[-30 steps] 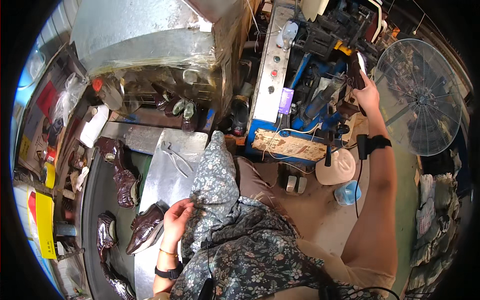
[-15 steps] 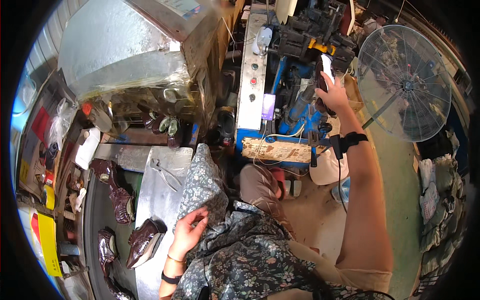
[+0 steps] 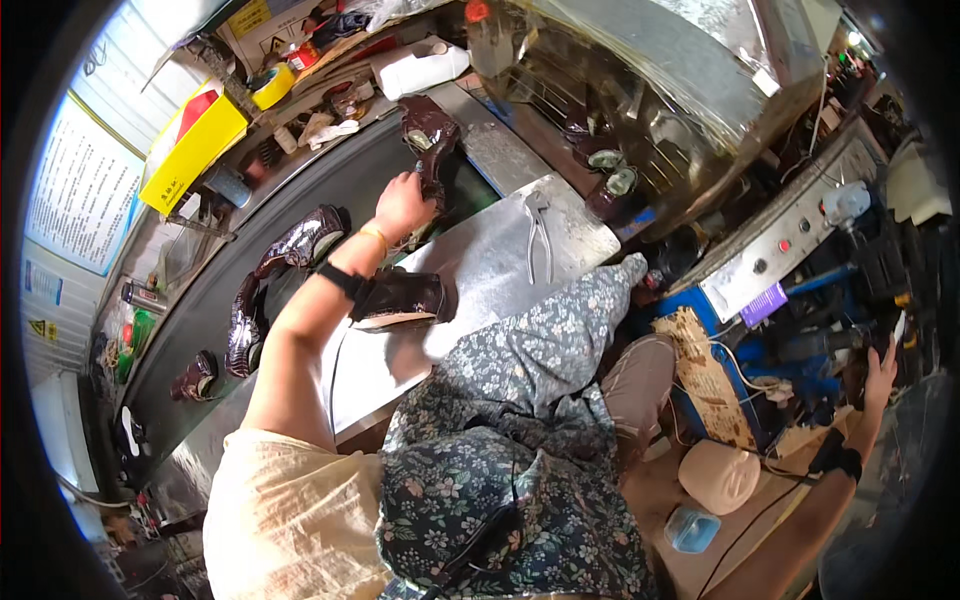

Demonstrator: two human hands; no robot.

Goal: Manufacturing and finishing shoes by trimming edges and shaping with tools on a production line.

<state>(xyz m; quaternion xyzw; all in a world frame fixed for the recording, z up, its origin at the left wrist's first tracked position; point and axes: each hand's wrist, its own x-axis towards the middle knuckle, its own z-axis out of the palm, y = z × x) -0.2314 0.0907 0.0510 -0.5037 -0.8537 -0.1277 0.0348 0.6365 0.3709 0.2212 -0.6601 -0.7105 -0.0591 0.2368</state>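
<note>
My left hand (image 3: 403,207) reaches over the dark conveyor belt, its fingers closed on a glossy maroon shoe upper (image 3: 431,168). Below that forearm, another maroon shoe (image 3: 402,298) lies on its side on the metal plate (image 3: 500,245), partly covered by my wrist. Pliers (image 3: 540,240) rest on the same plate. Far to the right, my right hand (image 3: 879,378) is at the blue machine, its fingers around a dark shoe with a white sole (image 3: 899,328). Most of that shoe is hidden at the dim rim.
Several maroon shoe uppers (image 3: 300,242) lie along the belt (image 3: 370,165). More shoes (image 3: 612,188) sit under the wrapped metal housing (image 3: 690,60). A control panel (image 3: 765,265) tops the blue machine. A plastic jug (image 3: 718,474) and blue container (image 3: 692,528) stand on the floor.
The view has swung left. My left hand has gone from beside my lap to the belt and closed on a shoe upper. My right hand stays on the shoe at the machine.
</note>
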